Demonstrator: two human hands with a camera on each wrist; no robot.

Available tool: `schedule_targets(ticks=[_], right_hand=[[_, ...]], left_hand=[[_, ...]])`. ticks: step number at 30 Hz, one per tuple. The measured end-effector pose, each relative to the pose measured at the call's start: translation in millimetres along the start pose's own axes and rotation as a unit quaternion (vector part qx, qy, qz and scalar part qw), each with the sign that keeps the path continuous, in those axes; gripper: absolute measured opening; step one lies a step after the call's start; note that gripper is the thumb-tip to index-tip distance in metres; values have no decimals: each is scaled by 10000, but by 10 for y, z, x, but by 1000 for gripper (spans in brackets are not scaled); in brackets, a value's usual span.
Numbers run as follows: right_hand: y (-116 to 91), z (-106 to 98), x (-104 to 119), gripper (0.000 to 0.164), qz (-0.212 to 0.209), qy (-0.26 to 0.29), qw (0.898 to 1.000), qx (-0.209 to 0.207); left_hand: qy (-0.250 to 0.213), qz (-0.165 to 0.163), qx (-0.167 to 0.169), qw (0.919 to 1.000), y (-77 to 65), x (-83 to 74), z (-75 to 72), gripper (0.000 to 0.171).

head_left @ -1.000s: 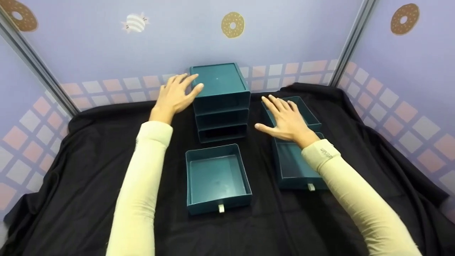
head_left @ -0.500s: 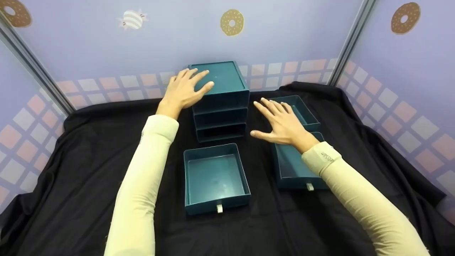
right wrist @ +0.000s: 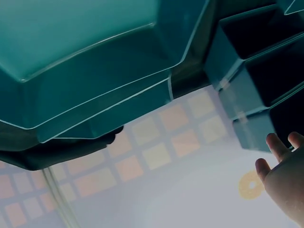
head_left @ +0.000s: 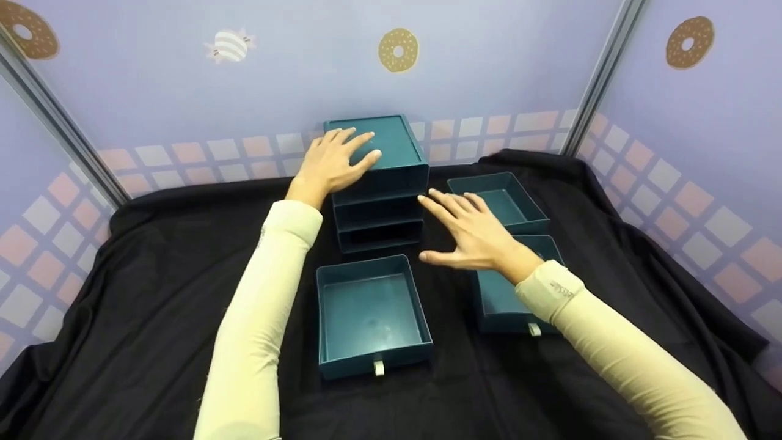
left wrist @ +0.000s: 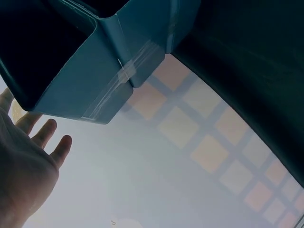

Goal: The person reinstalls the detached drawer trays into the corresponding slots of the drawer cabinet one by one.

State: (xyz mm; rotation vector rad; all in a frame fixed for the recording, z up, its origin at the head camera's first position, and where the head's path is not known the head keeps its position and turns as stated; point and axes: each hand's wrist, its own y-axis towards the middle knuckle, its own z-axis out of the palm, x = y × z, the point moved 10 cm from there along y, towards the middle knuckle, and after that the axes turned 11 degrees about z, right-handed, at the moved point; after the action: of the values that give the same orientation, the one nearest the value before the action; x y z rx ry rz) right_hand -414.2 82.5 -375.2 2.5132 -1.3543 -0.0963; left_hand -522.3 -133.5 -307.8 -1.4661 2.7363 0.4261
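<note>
A teal drawer cabinet (head_left: 397, 146) with several stacked open slots stands against the back wall. My left hand (head_left: 333, 165), fingers spread, is over the left part of its top; I cannot tell whether it touches. The left wrist view has this hand beside the cabinet's taped side wall (left wrist: 90, 90). To the right of the cabinet's front my right hand (head_left: 470, 235) hovers with spread fingers, holding nothing. It partly hides a teal drawer (head_left: 507, 305) with a pale pull tab. Another teal drawer (head_left: 376, 311) lies in front of the cabinet.
A further teal drawer (head_left: 504, 201) sits at the back right, behind the partly hidden one. Black cloth (head_left: 183, 293) covers the table and bunches up at its edges. Purple patterned walls (head_left: 293, 73) enclose the back and sides.
My left hand has moved right, from the cabinet's left edge to over its top. My right hand has shifted slightly left, towards the cabinet. The drawers keep their places.
</note>
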Motion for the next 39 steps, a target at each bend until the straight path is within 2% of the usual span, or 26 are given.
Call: schedule_targets(ticks=[6,13,18,24,30,35,39], right_hand=[[-71,20,208,101,-267,47,9996,-63],[-139,98,426,98,-529,73,9986,40],[-160,134,479,98,-584,-12,9981,194],[-188,142,475,95,-587,118,9979,228],[-210,202,505,97,-555,115,9978,346],[-233,229,623,98,-687,129,9970,324],[-293,204,781,96,-825,297,9960,153]], left_hand=[[-46,-8,-55,10000,64,8,64,70],[-202,-132,128,9996,150,12,130,68],[-245,-133,197,9994,202,-1,173,68],[-493,-129,112,9986,332,0,180,74],[-690,46,179,9974,423,-40,173,81],[-671,7,140,9976,410,56,185,81],[-649,95,118,9978,450,47,210,79]])
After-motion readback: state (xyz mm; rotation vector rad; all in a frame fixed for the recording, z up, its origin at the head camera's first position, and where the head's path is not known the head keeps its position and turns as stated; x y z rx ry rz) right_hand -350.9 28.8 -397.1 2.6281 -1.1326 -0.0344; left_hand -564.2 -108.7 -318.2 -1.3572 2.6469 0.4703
